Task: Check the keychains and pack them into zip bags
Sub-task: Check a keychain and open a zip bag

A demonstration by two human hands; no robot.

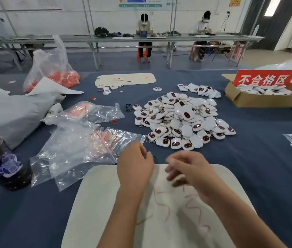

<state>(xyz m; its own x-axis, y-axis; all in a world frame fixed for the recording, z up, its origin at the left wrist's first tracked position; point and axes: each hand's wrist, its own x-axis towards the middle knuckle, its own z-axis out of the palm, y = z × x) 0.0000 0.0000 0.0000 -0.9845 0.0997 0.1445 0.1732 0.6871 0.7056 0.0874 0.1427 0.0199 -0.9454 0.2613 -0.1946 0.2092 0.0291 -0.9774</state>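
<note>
Dozens of white keychains (182, 120) lie heaped beyond both hands, zip bags (80, 149) left; a red sign (264, 78) reads "不合格区" (over a cardboard box (259, 100)). Left hand (134, 165) loosely curled; right hand (190, 169) too blurred to tell.

Blurred hands (135, 162) hover before a keychain pile (181, 120).

left hand (135, 162): forearm extended, fingers curled inward | right hand (189, 168): blurred, fingers loosely bent
</note>
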